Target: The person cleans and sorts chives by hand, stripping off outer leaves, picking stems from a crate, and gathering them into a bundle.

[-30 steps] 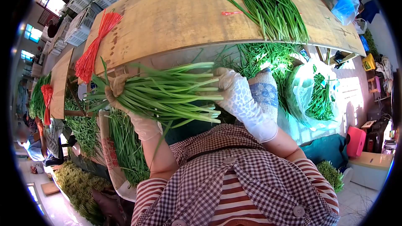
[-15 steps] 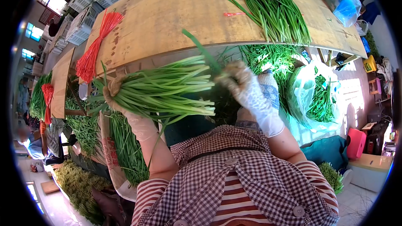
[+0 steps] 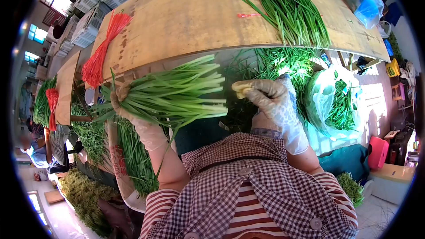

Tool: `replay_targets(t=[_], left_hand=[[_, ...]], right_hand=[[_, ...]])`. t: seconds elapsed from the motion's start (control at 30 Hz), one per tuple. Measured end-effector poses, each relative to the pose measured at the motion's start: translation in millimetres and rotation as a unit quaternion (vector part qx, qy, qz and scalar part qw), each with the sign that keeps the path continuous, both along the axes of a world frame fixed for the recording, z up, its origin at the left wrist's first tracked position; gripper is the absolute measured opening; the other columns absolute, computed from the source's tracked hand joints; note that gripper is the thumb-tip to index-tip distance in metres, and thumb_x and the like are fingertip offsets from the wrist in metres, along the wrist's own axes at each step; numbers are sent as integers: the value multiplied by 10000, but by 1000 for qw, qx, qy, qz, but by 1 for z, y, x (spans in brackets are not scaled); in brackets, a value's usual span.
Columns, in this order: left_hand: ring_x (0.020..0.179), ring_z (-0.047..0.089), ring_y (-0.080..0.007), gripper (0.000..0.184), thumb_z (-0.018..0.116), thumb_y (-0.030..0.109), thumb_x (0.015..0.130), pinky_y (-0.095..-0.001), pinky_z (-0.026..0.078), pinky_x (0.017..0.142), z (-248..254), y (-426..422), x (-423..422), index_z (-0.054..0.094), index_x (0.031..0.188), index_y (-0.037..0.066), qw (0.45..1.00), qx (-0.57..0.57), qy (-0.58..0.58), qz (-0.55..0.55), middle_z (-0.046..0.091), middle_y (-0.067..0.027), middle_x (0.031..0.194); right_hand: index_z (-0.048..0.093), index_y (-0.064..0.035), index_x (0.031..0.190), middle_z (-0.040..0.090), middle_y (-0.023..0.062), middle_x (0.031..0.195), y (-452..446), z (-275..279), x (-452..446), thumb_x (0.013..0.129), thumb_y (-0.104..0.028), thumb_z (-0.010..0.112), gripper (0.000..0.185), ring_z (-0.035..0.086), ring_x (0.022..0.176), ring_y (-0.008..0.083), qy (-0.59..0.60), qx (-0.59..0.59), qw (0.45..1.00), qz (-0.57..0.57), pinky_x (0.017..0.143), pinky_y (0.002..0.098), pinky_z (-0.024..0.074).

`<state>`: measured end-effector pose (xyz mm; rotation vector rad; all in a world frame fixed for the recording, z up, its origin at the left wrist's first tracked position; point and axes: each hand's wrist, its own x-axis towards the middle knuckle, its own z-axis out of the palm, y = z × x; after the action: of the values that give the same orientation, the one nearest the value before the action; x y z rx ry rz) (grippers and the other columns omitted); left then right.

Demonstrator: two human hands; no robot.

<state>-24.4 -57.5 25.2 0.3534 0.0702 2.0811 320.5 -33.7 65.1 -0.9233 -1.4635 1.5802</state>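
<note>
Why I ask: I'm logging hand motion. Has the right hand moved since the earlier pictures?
Yes: judged against the table, the right hand has moved rightward, away from the held greens.

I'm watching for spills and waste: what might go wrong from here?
The left hand alone grips the bunch near its leafy end, so stems might slip out, as their pale ends jut free.

The pile seems untied and reaches the table's near edge; a bump could knock stems off.
</note>
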Motion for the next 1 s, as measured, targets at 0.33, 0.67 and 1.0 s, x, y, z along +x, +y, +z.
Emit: replay_targets(t=[0.33,0.67,1.0], left_hand=[[677,522,-146,274,563,202,845,-398,470,865,25,3,27,427,612,156,998,-50,-24,34,442,30,582],[647,537,-181,258,523,231,863,-375,476,785,10,7,27,467,632,132,988,-131,19,75,490,-13,570],[676,559,-209,286,530,241,850,-431,491,805,26,4,44,451,593,141,980,-187,26,66,512,-23,572]], right_hand=[[719,-126,911,663,48,878,2,-22,-31,663,-209,781,269,635,844,257,-271,413,865,-92,714,358,517],[702,-87,910,644,76,1000,6,-30,-41,716,-85,770,206,565,1004,260,44,143,982,-118,918,364,438],[666,-52,874,643,79,1012,2,-23,-42,806,-69,690,74,541,1004,210,-2,195,973,-124,911,343,437]])
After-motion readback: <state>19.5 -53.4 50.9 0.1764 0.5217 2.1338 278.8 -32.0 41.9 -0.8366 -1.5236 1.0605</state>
